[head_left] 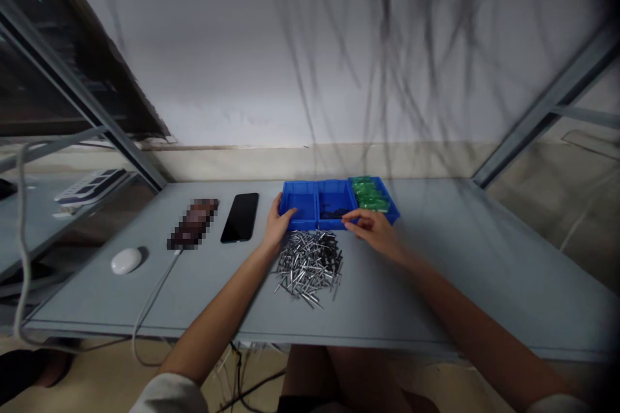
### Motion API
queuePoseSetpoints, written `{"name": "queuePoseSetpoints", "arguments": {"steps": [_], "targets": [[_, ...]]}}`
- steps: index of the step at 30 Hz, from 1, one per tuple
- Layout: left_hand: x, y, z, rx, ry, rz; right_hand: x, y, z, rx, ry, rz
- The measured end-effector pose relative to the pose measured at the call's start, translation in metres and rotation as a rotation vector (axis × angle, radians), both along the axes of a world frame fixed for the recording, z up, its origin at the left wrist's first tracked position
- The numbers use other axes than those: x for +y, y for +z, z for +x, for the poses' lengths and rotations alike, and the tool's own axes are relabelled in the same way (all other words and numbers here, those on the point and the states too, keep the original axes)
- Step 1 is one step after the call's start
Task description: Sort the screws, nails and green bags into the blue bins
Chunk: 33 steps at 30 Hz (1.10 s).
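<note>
View: head camera, looking forward and down at a grey metal table (489, 271); one person's bare forearms reach in from the bottom edge.

Left hand: the left hand (278, 226) is open, with the fingers spread against the left end of a row of three blue plastic bins (330, 224); the fingertips touch the front corner of the left bin (303, 201); nothing shows held.

Right hand: the right hand (372, 233) is curled narrow, with its fingertips (347, 220) at the front rim of the middle bin (334, 197); whether they pinch something small, I cannot tell.

Bins: the left bin shows nothing inside from this angle; the middle one holds a few small dark pieces (332, 213); the right one (385, 208) holds a heap of green pieces (371, 195), too blurred to name.

Loose parts: a pile of silver metal rivets (309, 268) lies on the table just in front of the bins, between the two forearms, near both hands but touching neither.

Table, left: a black phone (239, 217) lies face up beside a pixelated flat object (192, 224); further left sits a white mouse (126, 261) with a white cable (155, 297) running off the table edge.

Surroundings: a white power strip (90, 186) sits on a lower shelf (33, 219) at left; a pale wall (310, 51) stands behind the table.
</note>
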State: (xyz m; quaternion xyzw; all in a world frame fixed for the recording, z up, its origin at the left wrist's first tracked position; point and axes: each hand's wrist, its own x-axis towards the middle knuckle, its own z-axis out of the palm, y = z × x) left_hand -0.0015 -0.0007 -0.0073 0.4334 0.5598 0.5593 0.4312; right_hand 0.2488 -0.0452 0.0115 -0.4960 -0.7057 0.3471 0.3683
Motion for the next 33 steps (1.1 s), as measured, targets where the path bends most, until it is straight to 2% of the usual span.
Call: {"name": "queuePoseSetpoints", "arguments": {"steps": [2,5,9,17,26,33], "targets": [[0.000,-0.001,0.000,-0.009,0.005,-0.001,-0.004,0.004,0.001,-0.146,0.061,0.026],[0.000,-0.001,0.000,-0.018,-0.006,-0.002,-0.009,0.006,0.002,-0.369,0.230,0.120],[0.001,-0.001,-0.001,0.006,-0.009,0.006,-0.009,0.003,0.002,-0.512,0.366,0.151],[0.001,-0.004,-0.002,-0.021,-0.033,0.030,-0.008,0.000,-0.001,-0.504,0.377,0.154],[-0.002,0.002,0.001,-0.022,-0.027,-0.003,-0.008,-0.007,-0.003,-0.511,0.394,0.166],[0.000,0.001,0.001,-0.006,-0.007,0.007,-0.011,-0.004,-0.006,-0.521,0.401,0.162]]}}
